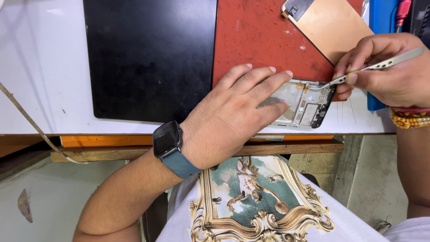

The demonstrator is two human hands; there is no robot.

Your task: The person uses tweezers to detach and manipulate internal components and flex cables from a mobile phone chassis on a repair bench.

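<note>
An opened phone frame [304, 107] lies at the near edge of the white table, its inner metal plate and parts showing. My left hand [233, 114] rests flat on it with fingers spread, covering its left half; a dark smartwatch on a blue strap [168, 141] sits on that wrist. My right hand [389, 69] pinches silver tweezers [371, 68], whose tips touch the frame's top edge near a small orange part. A copper-coloured phone back panel [331, 27] lies on the red mat beyond.
A red work mat [260, 36] and a black mat [148, 58] cover the white table [40, 67]. A blue tool case [380, 18] stands at the right. A thin cable [27, 116] crosses the left side. Beaded bracelets [410, 118] circle my right wrist.
</note>
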